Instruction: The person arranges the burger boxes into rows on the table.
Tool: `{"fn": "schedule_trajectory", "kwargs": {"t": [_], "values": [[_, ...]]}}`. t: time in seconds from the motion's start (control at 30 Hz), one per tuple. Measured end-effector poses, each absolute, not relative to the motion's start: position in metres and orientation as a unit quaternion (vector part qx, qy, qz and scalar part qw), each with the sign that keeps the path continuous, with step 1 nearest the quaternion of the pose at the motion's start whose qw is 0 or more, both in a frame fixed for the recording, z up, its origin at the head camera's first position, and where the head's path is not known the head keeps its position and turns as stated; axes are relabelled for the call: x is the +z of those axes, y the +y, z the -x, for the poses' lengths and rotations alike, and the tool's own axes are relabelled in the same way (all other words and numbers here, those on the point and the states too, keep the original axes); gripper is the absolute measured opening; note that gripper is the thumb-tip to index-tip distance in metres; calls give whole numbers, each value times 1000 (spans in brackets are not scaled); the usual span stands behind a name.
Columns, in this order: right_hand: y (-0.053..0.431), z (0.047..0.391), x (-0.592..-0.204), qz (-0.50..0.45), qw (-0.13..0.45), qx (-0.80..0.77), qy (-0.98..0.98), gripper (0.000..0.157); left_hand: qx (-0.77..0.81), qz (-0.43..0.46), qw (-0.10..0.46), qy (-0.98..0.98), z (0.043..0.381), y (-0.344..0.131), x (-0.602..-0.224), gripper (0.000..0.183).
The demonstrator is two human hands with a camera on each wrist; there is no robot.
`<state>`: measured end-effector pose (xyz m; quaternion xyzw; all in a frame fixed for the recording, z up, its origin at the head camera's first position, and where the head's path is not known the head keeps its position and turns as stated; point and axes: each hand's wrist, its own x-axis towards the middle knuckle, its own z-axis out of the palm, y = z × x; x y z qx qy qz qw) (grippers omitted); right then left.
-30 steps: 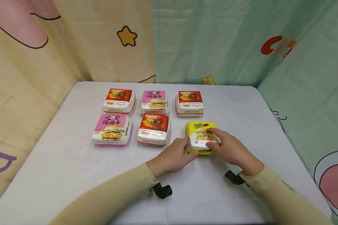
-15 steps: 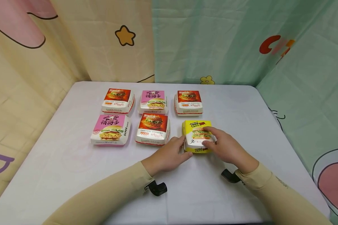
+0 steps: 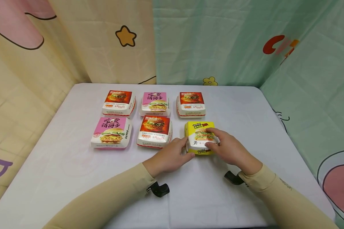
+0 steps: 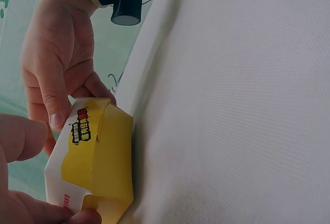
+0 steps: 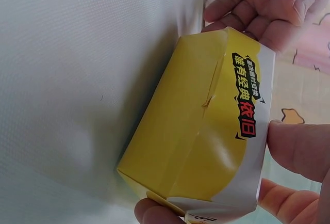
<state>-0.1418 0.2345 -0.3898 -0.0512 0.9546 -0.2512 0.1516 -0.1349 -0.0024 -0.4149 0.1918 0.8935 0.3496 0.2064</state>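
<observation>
A yellow and white burger box (image 3: pixel 196 131) rests on the table, lid closed, between both hands. My left hand (image 3: pixel 169 157) touches its left side with fairly straight fingers; the thumb lies apart from it near the front corner. My right hand (image 3: pixel 232 149) holds the right edge, with the thumb and a finger on the lid and other fingertips against the side. In the right wrist view the box's yellow front (image 5: pixel 178 126) sits on the cloth. Left fingertips (image 4: pixel 85 217) meet a side of the box in the left wrist view.
Behind stand a red and white burger box (image 3: pixel 191 105), a pink one (image 3: pixel 154 104) and another red one (image 3: pixel 118 103). A pink box (image 3: pixel 111 133) and a red box (image 3: pixel 154 131) sit left of the yellow one. Curtains (image 3: pixel 203 41) surround the white table (image 3: pixel 126 190).
The yellow burger box has slid slightly left, closer to the red box beside it, with both hands moving along. The head view has shifted a little. The other boxes stay put.
</observation>
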Motion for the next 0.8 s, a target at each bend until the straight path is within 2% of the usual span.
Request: {"fn": "schedule_trajectory", "kwargs": {"t": [0.53, 0.8], "values": [[234, 144, -391, 54, 142, -255, 955, 63, 349, -188, 203, 895, 139, -2, -416, 78], [235, 149, -394, 62, 140, -266, 952, 65, 366, -170, 199, 893, 138, 0, -416, 85]]}}
